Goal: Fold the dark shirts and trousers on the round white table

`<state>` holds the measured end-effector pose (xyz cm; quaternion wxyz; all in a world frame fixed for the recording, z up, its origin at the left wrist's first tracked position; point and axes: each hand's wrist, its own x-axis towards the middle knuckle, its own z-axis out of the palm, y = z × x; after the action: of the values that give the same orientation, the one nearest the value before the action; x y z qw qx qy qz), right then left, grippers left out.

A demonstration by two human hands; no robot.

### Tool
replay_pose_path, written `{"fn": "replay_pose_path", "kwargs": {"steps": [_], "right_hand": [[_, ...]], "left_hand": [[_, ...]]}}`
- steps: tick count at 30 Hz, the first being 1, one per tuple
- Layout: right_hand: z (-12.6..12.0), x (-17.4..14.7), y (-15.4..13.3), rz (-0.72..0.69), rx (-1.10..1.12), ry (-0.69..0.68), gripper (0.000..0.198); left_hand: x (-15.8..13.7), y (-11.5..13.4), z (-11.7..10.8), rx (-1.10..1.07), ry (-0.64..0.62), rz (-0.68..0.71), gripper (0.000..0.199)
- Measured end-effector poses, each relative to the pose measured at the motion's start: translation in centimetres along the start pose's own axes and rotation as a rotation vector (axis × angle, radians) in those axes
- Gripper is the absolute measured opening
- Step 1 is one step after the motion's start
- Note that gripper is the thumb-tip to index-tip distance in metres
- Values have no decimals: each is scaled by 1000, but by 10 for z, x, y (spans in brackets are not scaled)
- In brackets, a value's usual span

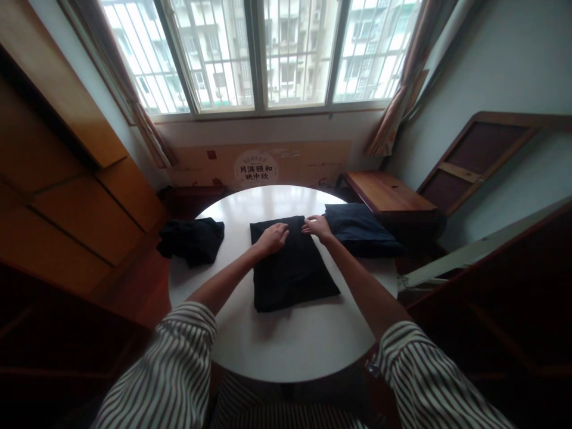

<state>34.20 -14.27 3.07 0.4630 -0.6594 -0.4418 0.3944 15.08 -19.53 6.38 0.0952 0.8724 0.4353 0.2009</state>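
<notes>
A black garment [292, 268], folded into a flat rectangle, lies in the middle of the round white table [286, 357]. My left hand [271, 238] is over its far part, fingers curled together; whether cloth is between them is hidden. At the garment's far right corner, the fingers of my right hand [318, 227] close on the cloth edge. A dark navy folded cloth [361, 232] lies just right of that hand. Apart from both hands, a crumpled black cloth [192, 239] rests at the table's left edge.
Beyond the table's right side stands a low wooden table [388, 193]. Wooden cabinets [75, 220] line the left wall. Barred windows [295, 56] with tied curtains [388, 134] are ahead, above a printed banner [304, 161]. A wooden panel [478, 158] leans at right.
</notes>
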Motion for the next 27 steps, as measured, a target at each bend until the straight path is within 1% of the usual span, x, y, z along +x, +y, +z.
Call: {"fn": "replay_pose_path", "kwargs": {"steps": [3, 5, 7, 8, 9, 10, 12, 13, 15, 20, 22, 25, 27], "right_hand": [[11, 28, 0, 39, -34, 50, 9], [15, 42, 2, 62, -62, 58, 13], [17, 52, 4, 85, -78, 47, 14], [18, 55, 4, 99, -78, 36, 13], [19, 58, 4, 113, -71, 23, 13], [20, 60, 4, 126, -60, 9, 15], [21, 61, 5, 145, -26, -13, 21], [20, 60, 5, 149, -8, -18, 21], [18, 58, 7, 141, 19, -13, 19], [10, 52, 8, 92, 32, -13, 14], [11, 50, 4, 93, 47, -37, 19], [17, 48, -3, 105, 98, -81, 27], [20, 46, -7, 119, 137, -111, 26]], "left_hand": [[-3, 19, 23, 26, -4, 36, 37], [-16, 35, 39, 77, -18, 96, 43], [-30, 49, 50, 130, -61, 171, 51], [-37, 55, 55, 146, -88, 196, 52], [-42, 59, 58, 159, -117, 210, 48], [-46, 63, 61, 168, -152, 213, 40], [-49, 65, 64, 179, -215, 194, 20], [-49, 65, 65, 182, -240, 181, 16], [-49, 64, 66, 193, -254, 165, 17], [-52, 63, 65, 244, -120, 178, 17], [-54, 64, 66, 258, -93, 204, 16], [-56, 65, 69, 280, -108, 248, 14], [-57, 66, 71, 290, -125, 258, 14]]}}
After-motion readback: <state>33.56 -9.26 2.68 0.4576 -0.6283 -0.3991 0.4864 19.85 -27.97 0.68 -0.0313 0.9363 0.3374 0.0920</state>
